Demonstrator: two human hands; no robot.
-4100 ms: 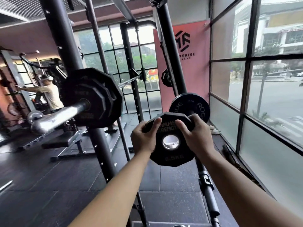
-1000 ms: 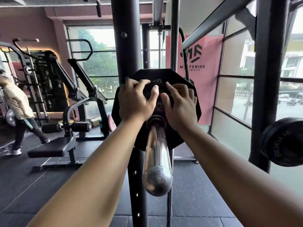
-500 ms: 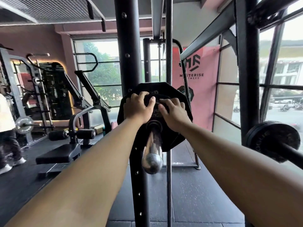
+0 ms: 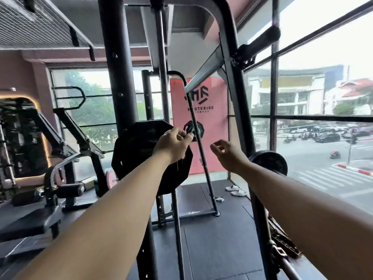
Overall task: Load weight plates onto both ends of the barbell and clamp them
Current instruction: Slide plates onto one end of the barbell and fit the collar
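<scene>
Big plate (image 4: 141,150) sat on the barbell, sleeve end hidden behind the left forearm. Left hand (image 4: 171,144) hovered at its upper right edge, fingers loosely curled; couldn't tell if touching. Right hand (image 4: 228,154) was in the air, empty, fingers half curled. Spare plate (image 4: 268,161) hung on the rack peg, within easy reach. No clamp visible.
</scene>
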